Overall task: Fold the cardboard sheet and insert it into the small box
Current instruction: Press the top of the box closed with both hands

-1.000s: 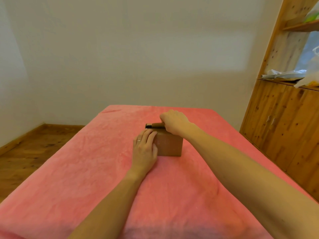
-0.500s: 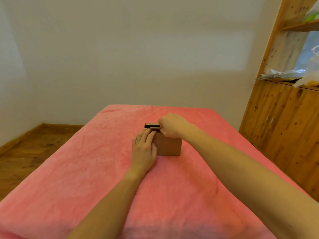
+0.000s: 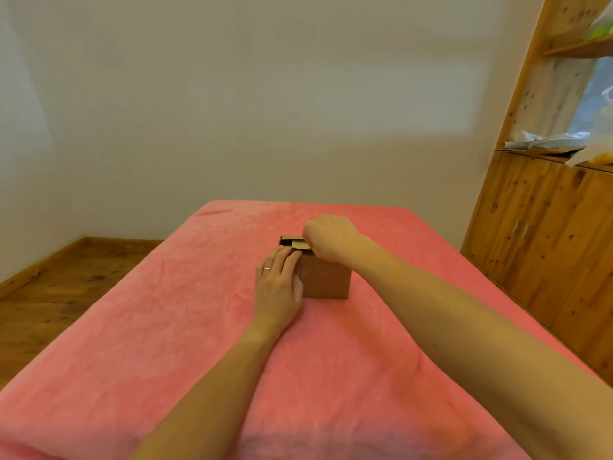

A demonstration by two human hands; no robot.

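A small brown cardboard box [image 3: 326, 277] stands in the middle of the pink-covered table [image 3: 166, 327], its top open and dark inside. A pale folded cardboard sheet [image 3: 297, 244] lies in the opening, only its left end showing. My right hand [image 3: 330, 240] sits curled over the right side of the box top, fingertips on the sheet. My left hand [image 3: 278, 287], with a ring on one finger, lies flat against the box's left front side, fingers pressed to it. The rest of the sheet is hidden under my right hand.
A wooden cabinet [image 3: 547, 240] with shelves stands along the right of the table; plastic bags and papers [image 3: 564, 144] lie on its ledge. A white wall is behind, and wooden floor [image 3: 66, 280] to the left.
My right hand has shifted slightly left and lower over the box top, and the pale sheet now shows inside the opening. My left hand stays against the box.
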